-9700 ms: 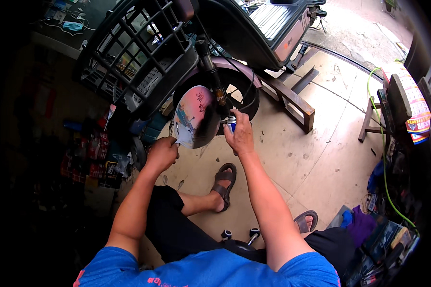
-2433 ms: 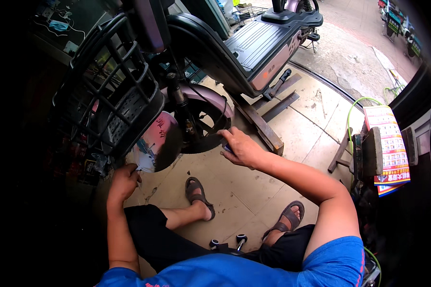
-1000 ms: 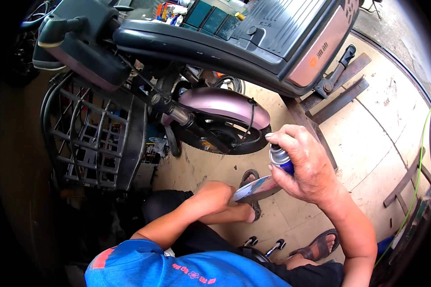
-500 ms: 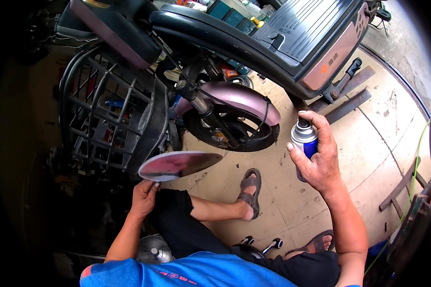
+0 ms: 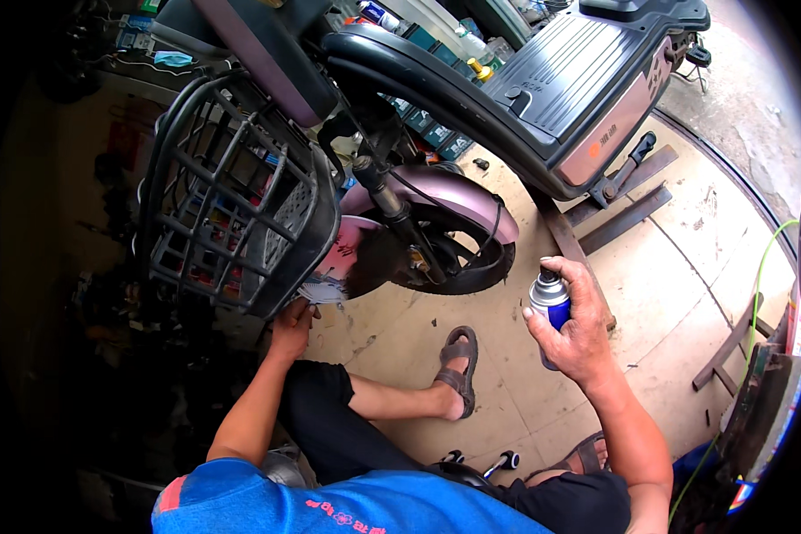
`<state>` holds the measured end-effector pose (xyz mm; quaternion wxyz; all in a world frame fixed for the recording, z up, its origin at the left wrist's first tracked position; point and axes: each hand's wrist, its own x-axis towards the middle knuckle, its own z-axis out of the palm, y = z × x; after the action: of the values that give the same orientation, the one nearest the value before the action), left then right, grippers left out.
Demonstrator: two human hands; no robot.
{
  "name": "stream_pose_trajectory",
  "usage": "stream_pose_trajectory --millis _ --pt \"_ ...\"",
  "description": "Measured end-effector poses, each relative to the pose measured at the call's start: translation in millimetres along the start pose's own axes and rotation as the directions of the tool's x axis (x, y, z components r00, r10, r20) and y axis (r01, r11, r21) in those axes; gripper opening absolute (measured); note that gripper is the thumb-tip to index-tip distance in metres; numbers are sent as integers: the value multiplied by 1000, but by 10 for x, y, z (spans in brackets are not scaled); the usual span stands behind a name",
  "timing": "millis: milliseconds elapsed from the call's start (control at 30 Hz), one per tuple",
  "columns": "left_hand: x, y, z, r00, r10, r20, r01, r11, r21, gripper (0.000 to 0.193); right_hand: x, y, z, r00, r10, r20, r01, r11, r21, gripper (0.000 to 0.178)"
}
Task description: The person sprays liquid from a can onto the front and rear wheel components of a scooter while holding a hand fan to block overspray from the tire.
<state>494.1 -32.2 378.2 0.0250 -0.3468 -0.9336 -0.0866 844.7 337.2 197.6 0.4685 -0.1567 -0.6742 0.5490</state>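
Observation:
My left hand (image 5: 294, 331) pinches the lower edge of a flat hand fan (image 5: 347, 254), pink with a dark patch and whitish ribs. The fan stands between the front basket and the front wheel (image 5: 458, 267) of an electric scooter, next to the fork leg (image 5: 392, 203); the basket covers part of it. In my right hand (image 5: 580, 331) is a spray can (image 5: 550, 307) with a blue body and silver top, held upright to the right of the wheel. My index finger rests on its black nozzle. I see no spray coming out.
The black basket (image 5: 303, 233) is at the left, the pink fender (image 5: 458, 200) over the wheel. The scooter's footboard (image 5: 561, 84) reaches to the upper right, with metal bars (image 5: 627, 218) under it. A green hose (image 5: 756, 294) runs down the right side. My sandalled foot (image 5: 458, 374) is on the tiled floor.
The fan has moved from in front of the wheel to beside the fork, behind the basket's edge, and is turned more face-on. My right hand keeps its hold on the spray can. My view has shifted.

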Motion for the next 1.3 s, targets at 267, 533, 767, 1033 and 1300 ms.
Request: stream_pose_trajectory --millis 267,533,767,1033,1300 --pt "-924 572 -316 993 81 81 -86 994 66 12 -132 -4 6 999 51 -9 -50 999 18 63" --pt "-1430 1331 665 913 -108 394 385 548 -742 20 -653 67 295 919 373 -126 -334 909 251 83" --pt "-1322 1952 1637 689 75 721 703 173 -690 31 -2081 1039 734 881 411 234 -372 907 -196 73" --pt "-758 2572 2356 664 397 634 671 58 -739 35 -1951 760 289 865 423 268 -394 906 -156 72" --pt "-86 3077 2705 635 611 472 693 -182 -697 33 -1026 444 49 923 382 -43 -335 854 399 56"
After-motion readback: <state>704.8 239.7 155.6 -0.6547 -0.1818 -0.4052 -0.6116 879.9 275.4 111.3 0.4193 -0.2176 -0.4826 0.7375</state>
